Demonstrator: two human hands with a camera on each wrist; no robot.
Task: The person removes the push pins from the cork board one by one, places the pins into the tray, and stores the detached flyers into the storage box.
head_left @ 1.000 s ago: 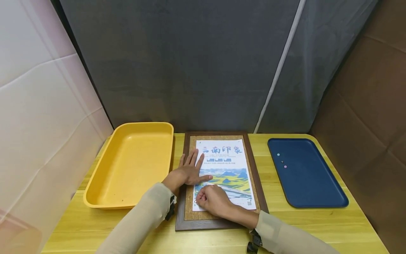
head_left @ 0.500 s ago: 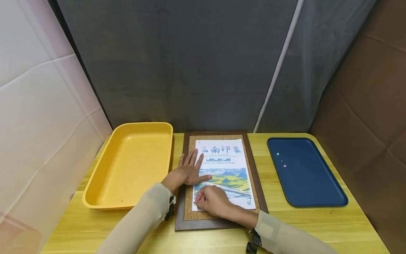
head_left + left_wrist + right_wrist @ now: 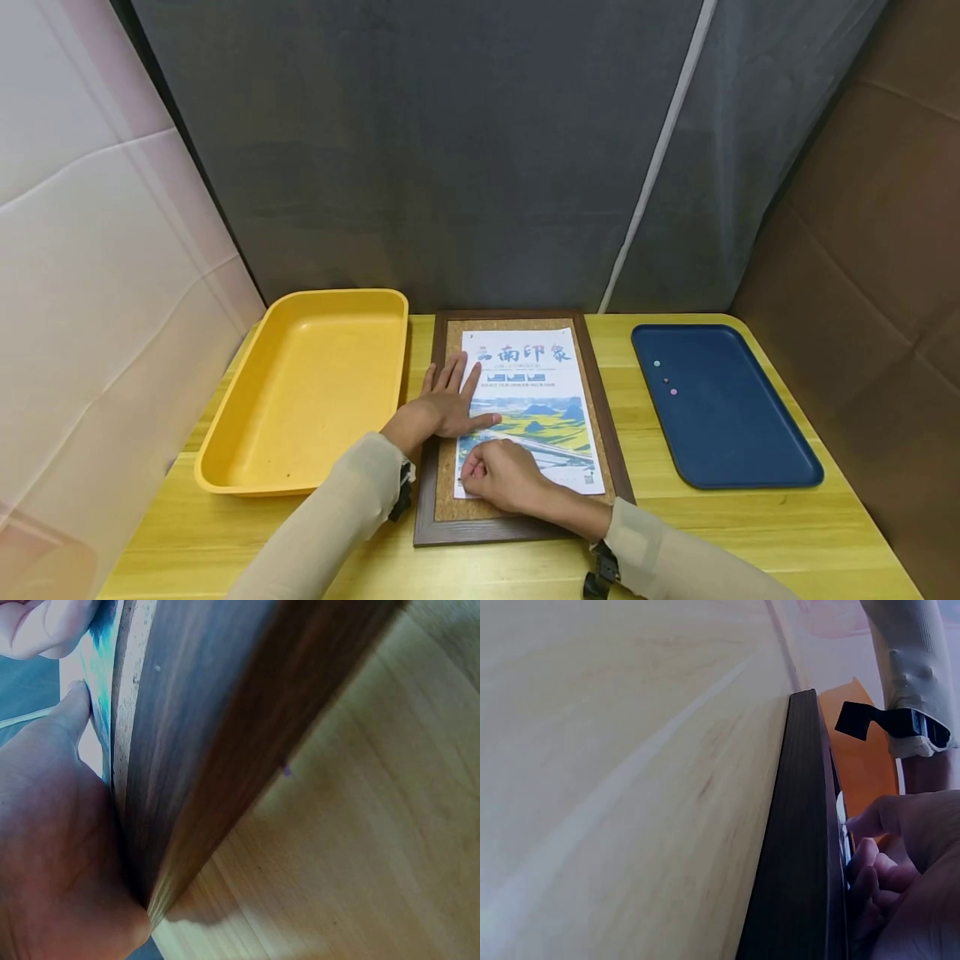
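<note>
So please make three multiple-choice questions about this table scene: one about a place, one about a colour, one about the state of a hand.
1. Where does the poster lie?
A. in the yellow bin
B. on the cork board
C. on the blue tray

2. What colour is the tray to the right of the cork board?
A. blue
B. red
C. white

3. How is the left hand?
A. a fist
B. flat on the poster
C. lifted in the air

Answers: 1 B, the paper sits inside the frame; 2 A, it is dark blue; 3 B, straight fingers rest on the paper.

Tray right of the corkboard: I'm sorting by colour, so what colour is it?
Dark blue tray; head view.
</note>
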